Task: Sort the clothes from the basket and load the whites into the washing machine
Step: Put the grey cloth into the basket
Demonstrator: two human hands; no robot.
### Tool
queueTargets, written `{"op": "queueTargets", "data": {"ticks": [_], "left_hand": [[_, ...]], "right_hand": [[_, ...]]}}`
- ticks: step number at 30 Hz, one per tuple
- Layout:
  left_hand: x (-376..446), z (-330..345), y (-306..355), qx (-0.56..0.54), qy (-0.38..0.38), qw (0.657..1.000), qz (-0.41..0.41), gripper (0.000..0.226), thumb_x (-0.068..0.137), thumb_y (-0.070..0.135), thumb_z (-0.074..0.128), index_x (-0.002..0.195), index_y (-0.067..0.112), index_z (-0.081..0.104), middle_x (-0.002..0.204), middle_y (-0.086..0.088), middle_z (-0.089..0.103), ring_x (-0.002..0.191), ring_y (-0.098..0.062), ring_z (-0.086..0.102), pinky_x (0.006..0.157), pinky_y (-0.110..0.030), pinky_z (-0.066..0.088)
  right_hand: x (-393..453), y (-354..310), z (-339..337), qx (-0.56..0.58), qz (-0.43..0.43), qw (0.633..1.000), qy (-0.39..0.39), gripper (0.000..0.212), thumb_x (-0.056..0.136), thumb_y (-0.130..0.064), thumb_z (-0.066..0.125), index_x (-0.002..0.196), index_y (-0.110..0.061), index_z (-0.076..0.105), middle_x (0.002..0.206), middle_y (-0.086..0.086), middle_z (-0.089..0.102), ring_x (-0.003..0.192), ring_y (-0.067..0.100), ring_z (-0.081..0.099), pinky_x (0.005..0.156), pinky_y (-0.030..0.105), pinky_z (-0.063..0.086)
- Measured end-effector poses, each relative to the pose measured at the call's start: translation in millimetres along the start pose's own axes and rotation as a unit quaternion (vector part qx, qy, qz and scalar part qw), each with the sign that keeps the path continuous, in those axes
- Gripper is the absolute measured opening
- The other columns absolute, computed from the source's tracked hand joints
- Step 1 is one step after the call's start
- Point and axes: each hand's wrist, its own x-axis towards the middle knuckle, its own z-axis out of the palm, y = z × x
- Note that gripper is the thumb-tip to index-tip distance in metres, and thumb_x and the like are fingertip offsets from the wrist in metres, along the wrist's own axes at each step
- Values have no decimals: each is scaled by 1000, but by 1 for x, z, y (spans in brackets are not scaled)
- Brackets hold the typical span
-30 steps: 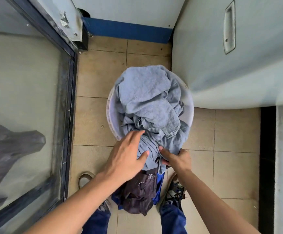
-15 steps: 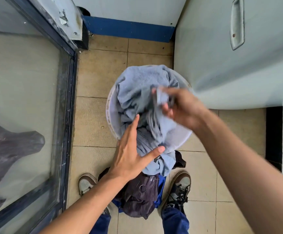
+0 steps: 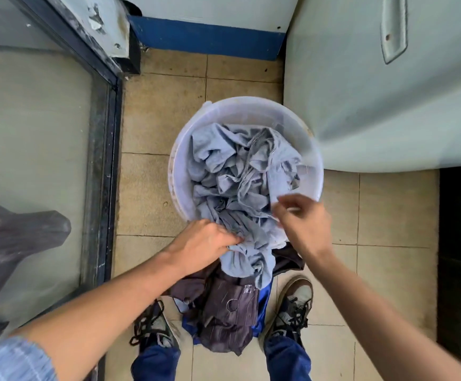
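Tan tile floor (image 3: 157,188) runs up the mid frame. Glass door (image 3: 31,160) w/ dark frame fills the left side; blue skirting (image 3: 207,37) sits at top centre. Pale machine (image 3: 383,105) takes the upper right, w/ a recessed handle (image 3: 394,28) near the top edge.

Left hand (image 3: 204,243), lower centre, is at the near rim of the basket, fingers curled into a bunch of the cloth (image 3: 240,188), gripping it. The cloth is pale grey-blue, crumpled in many folds, thin w/ a stitched hem showing near the top. Most of it lies inside the basket; a wad spills over the near rim and hangs down twd the floor.

Basket (image 3: 251,111) is round, white, translucent plastic, standing on the tile mid frame, its right edge just beside the machine. Far inner wall is bare; the cloth fills the rest.

Below it, betw. two shoes (image 3: 292,306), a dark pile (image 3: 229,317) lies on the floor: brown-purple garment w/ a metal ring, blue fabric under it.

Right hand (image 3: 303,224), right of centre, is over the basket's near-right rim, fingers bent twd the cloth's edge; blurred, so can't tell if it pinches the cloth.
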Motion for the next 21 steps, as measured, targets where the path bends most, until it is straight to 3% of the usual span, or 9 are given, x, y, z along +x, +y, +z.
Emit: {"op": "queueTargets", "data": {"ticks": [4,6,8,10,11,13,16,19,21], "left_hand": [[28,-26,15,-253,229,920,-193,21,98,31,67,117,30,75,74,16,75,43,2,52,42,-12,38],[56,-40,12,-351,358,797,-336,17,99,37,68,94,24,77,63,16,66,47,3,49,46,-13,36],[81,-52,-4,-326,389,735,-450,24,100,36,67,81,20,67,68,8,64,63,-6,60,56,-24,38],[97,-54,-20,-288,310,751,-507,16,93,27,70,104,16,69,96,-6,73,96,-27,69,74,-29,49],[100,-52,-23,-274,251,782,-500,41,88,24,73,128,18,62,121,-10,70,115,-31,65,90,-35,54],[94,-43,-23,-203,146,870,-424,98,83,22,80,162,28,23,163,-11,37,148,-31,40,114,-47,45],[79,-22,-25,-4,-20,962,-272,115,86,24,78,164,40,-5,175,-3,-4,159,-33,12,119,-59,35],[70,0,-32,30,-173,944,-280,101,94,41,69,164,41,-4,174,1,-14,161,-34,3,123,-58,25],[69,15,-32,41,-209,927,-310,90,98,47,59,165,36,2,175,-2,-9,160,-37,4,126,-59,15]], "right_hand": [[-69,52,5,59,94,994,15,20,86,-13,75,97,-28,69,82,-8,75,75,12,73,71,45,64],[-94,64,21,53,128,989,-41,32,79,-14,78,98,-35,64,91,-13,74,86,7,72,75,25,60],[-109,62,41,69,143,984,-84,38,77,-20,78,105,-37,61,102,-16,73,90,0,70,74,16,55],[-111,49,56,111,141,980,-81,43,73,-30,77,113,-37,61,109,-15,73,89,-3,70,78,24,60],[-107,40,62,139,128,980,-67,44,72,-35,77,113,-38,61,108,-15,74,87,-2,71,81,31,62],[-92,22,67,161,68,984,-38,46,73,-43,76,116,-41,59,106,-17,75,87,1,73,84,41,62],[-53,1,63,29,-107,994,9,69,79,-38,74,142,-40,46,151,-7,52,132,10,56,108,41,55],[13,-9,50,-258,-217,941,0,106,85,-44,75,166,-39,8,174,8,-18,161,37,-2,125,57,28],[56,-14,43,-373,-234,897,-32,121,81,-64,77,164,-45,-9,168,9,-37,158,41,-21,122,70,24]]}}
